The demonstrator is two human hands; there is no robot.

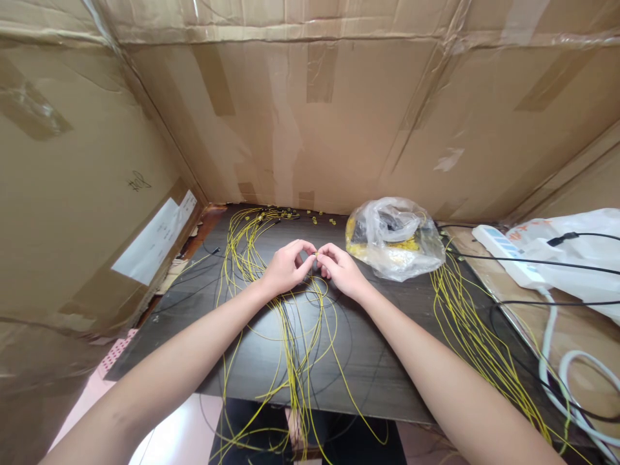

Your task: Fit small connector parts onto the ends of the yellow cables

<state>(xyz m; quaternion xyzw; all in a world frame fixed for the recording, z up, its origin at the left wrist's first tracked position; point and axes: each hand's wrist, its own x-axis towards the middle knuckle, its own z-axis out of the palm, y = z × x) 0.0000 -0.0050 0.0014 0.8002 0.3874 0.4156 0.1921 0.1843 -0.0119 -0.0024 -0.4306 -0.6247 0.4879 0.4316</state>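
Note:
My left hand point(287, 266) and my right hand point(339, 267) meet over the middle of a dark tabletop point(387, 374). Both are pinched together on a small yellow piece point(315, 256) at the end of a thin yellow cable point(295, 336). Many such yellow cables loop under my hands and hang off the table's near edge. A clear plastic bag point(393, 237) with yellow and dark small parts lies just right of my right hand.
Cardboard walls point(339, 116) close in the table at the back and left. Another bundle of yellow cables point(475, 336) runs down the right side. A white power strip point(504, 255), black leads and a white plastic bag point(581, 258) lie at the right.

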